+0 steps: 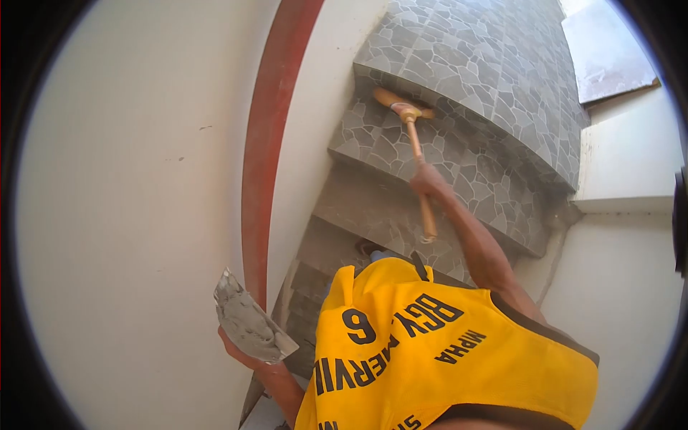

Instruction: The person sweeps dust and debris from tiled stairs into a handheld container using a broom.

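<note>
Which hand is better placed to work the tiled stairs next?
Probably the right hand: it grips the T-headed tool, extended over those tiled stairs. The left hand, out sideways, carries a grey-smeared plate.

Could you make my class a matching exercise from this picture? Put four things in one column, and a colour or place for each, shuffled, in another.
Things:
1. jersey
2. wall stripe
3. grey-smeared plate
4. T-shaped tool

Colours and places:
A. in the right hand
B. yellow
C. in the left hand
D. red

Right pairs: 1-B, 2-D, 3-C, 4-A
</note>
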The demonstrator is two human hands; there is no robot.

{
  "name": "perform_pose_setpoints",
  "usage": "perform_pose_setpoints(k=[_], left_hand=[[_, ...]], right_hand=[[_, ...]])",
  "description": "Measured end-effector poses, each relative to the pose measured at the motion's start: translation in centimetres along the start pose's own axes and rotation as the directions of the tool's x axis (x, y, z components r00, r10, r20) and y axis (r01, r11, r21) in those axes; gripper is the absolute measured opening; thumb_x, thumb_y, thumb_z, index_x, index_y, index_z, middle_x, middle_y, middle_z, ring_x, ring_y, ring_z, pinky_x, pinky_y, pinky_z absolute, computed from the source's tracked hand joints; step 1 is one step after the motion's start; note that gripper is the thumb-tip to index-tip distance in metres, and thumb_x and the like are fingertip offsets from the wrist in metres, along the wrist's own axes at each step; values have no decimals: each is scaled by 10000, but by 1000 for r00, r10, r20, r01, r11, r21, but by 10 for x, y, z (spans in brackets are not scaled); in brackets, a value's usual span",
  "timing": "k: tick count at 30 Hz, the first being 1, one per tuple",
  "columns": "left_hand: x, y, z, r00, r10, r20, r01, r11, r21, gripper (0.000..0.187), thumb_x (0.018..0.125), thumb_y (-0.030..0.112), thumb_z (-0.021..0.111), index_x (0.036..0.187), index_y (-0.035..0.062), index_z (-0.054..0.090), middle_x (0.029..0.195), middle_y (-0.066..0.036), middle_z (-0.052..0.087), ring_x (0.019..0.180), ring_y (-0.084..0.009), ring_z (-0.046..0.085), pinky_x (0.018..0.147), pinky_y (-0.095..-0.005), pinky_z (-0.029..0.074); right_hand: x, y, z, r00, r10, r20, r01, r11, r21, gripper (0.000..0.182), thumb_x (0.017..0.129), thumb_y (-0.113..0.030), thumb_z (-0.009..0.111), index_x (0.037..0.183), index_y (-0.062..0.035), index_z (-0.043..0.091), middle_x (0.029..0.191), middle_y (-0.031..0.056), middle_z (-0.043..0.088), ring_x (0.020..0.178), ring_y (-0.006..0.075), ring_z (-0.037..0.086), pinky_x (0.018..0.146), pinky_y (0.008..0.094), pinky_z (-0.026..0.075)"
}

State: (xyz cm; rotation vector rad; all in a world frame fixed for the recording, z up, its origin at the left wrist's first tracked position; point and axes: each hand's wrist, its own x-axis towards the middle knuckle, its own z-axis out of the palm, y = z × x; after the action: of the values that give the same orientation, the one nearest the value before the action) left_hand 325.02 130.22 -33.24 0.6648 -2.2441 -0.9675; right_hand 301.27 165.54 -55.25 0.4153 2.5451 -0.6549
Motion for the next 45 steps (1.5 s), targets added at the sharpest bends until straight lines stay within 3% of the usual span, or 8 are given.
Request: perform_pose_setpoints(k=[9, 17, 22, 29, 37, 39, 43, 45], left_hand=[[0, -32, 4, 991, 82, 109, -69, 991, -117, 557, 810, 430, 583, 1106, -36, 513, 970, -144, 584, 879, -222, 587, 757, -331, 473], [3, -34, -5, 976, 163, 146, -159, 987, -39, 668, 722, 479, 661, 1130, -26, 505, 988, -131, 580, 917, -231, 577, 785, -336, 461], [17, -20, 8, 978, 17, 206, -29, 998, 52, 597, 740, 415, 670, 1110, -26, 511, 979, -134, 579, 917, -235, 578, 796, -337, 459], [40, -77, 11, 931, -134, 340, 165, 984, -63, 385, 823, 227, 586, 1131, 7, 518, 1019, -85, 566, 904, -186, 564, 790, -284, 458], [19, -98, 5, 948, -48, 316, 118, 971, -208, 340, 857, 195, 539, 1131, -6, 519, 1020, -101, 568, 908, -197, 575, 788, -309, 470], [7, -105, -8, 954, 156, 258, -138, 987, -87, 342, 866, 192, 519, 1144, -9, 515, 1046, -107, 563, 940, -204, 573, 805, -316, 471], [-4, -87, -22, 954, -198, 225, 240, 954, -178, 500, 797, 288, 619, 1149, -44, 492, 1039, -157, 564, 930, -236, 570, 792, -350, 470], [-7, -78, -25, 930, -319, 185, 352, 918, -184, 557, 764, 315, 653, 1150, -50, 487, 1025, -160, 565, 929, -240, 566, 799, -357, 461]], right_hand=[[-162, 50, -89, 907, -74, 415, -106, 913, 393, 464, 825, -225, 551, 1228, 0, 502, 629, 11, 503, 491, 100, 464, 494, 273, 434], [-50, 127, 6, 946, 254, -200, -211, 955, 210, 380, 768, -180, 539, 1051, 73, 528, 717, 180, 620, 631, 282, 610, 572, 378, 470], [-37, 106, -7, 947, 35, 320, -62, 995, 75, 317, 769, -162, 530, 996, 57, 557, 736, 163, 620, 595, 255, 595, 531, 351, 473], [-200, 40, -127, 913, -9, 408, -306, 649, 697, 549, 864, -168, 550, 1361, 1, 388, 692, 0, 523, 472, 38, 425, 390, 184, 359], [-238, 178, -158, 890, 417, 185, -353, 371, 859, 209, 833, -138, 569, 988, 1, 542, 728, 49, 522, 492, 44, 437, 385, 170, 359], [-233, 193, -160, 855, 516, 61, -350, 484, 802, 152, 811, -148, 585, 883, -26, 529, 709, 42, 522, 495, 62, 453, 415, 194, 396], [-183, 330, -121, 868, 430, -249, -50, 574, 817, 127, 714, -130, 642, 732, -58, 538, 643, 66, 533, 477, 165, 489, 604, 335, 499], [-167, 315, -121, 867, -190, -461, 148, 981, -125, 160, 651, -137, 680, 673, -74, 534, 610, 85, 536, 484, 232, 499, 707, 399, 473]])
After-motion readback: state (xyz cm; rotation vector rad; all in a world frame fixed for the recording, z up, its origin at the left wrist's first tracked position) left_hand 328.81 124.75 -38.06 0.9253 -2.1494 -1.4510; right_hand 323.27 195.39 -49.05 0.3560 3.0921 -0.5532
